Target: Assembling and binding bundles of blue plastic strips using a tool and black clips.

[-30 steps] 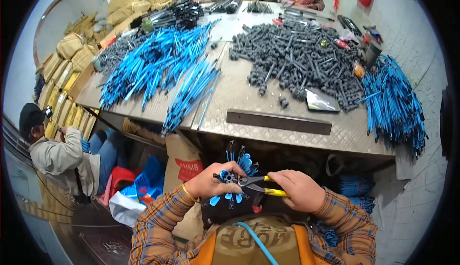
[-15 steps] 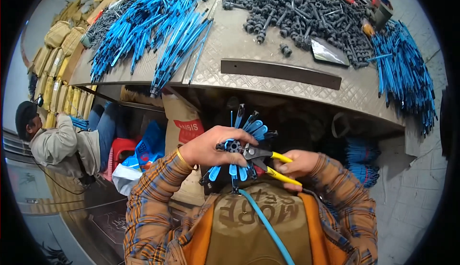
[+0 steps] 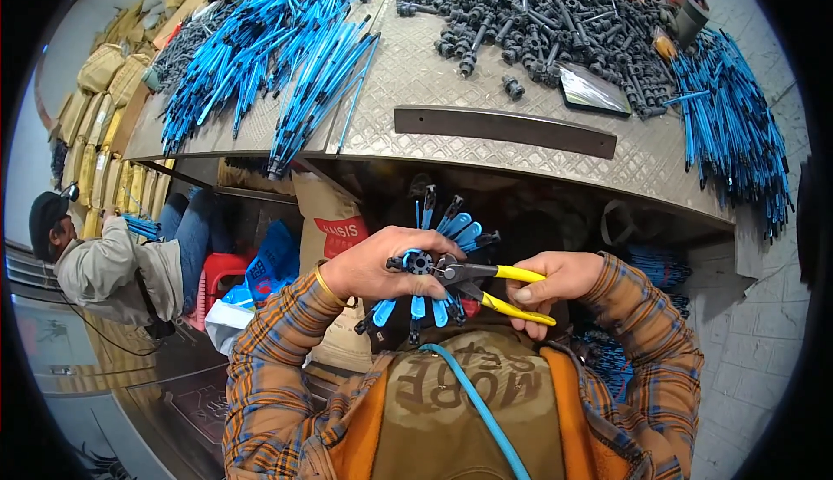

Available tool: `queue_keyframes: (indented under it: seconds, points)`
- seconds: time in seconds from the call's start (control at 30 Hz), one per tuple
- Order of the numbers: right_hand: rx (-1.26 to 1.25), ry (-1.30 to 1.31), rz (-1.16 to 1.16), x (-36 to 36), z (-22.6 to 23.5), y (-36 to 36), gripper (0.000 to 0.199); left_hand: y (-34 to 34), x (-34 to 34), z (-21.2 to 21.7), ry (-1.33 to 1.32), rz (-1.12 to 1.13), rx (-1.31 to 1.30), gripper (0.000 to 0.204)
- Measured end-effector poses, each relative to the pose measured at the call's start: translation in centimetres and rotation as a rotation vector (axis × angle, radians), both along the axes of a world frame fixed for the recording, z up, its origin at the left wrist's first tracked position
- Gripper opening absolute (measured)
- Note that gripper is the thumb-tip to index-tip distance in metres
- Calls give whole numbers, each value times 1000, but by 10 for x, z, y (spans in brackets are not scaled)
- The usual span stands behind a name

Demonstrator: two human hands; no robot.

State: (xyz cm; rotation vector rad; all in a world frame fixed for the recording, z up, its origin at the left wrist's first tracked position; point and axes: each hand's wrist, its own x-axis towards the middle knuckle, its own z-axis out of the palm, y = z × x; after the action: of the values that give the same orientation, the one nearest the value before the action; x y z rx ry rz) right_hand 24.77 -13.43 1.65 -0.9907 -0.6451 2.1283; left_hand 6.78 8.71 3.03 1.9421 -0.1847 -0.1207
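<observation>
My left hand (image 3: 373, 267) is closed around a black hub with blue ribs (image 3: 420, 262) that looks like a small umbrella frame. Its blue, black-tipped ribs spread out above and below my fingers. My right hand (image 3: 560, 280) grips pliers (image 3: 522, 273) with yellow handles and dark jaws. The handles stand apart, and the jaws sit at the right side of the hub, beside my left fingertips. My fingers hide part of the frame, and I cannot tell what the jaws hold.
Ahead is a table (image 3: 373, 124) bearing a dark flat bar (image 3: 503, 133), black hubbed shafts (image 3: 521, 20) and blue rib bundles (image 3: 234, 63). More blue ribs (image 3: 733, 115) hang over its right end. At left, a person (image 3: 113, 254) sits near a red stool (image 3: 224, 273).
My right hand has shifted slightly up and to the right on the pliers, its thumb now on the lower handle. My left hand still holds the ribbed frame in nearly the same place.
</observation>
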Motion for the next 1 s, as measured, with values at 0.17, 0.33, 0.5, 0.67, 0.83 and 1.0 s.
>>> queue_keyframes:
  seconds: [0.17,0.33,0.5,0.67,0.83,1.0]
  points:
    - [46,155,-65,-17,-36,-3,18,3,2,2,27,-27,-23,42]
    - [-12,151,-113,-45,-31,-8,19,10,5,4,-56,-111,-21,37]
    - [60,-105,-101,-25,3,-10,21,6,1,9,26,-55,34,35]
    - [133,-707,43,-13,55,1,21,-5,1,11,88,82,114,33]
    - [432,-1194,-55,-26,35,-7,20,-9,1,0,-60,216,89,32]
    - [572,-1405,-255,-23,18,-27,19,-17,7,-3,-87,265,-73,31]
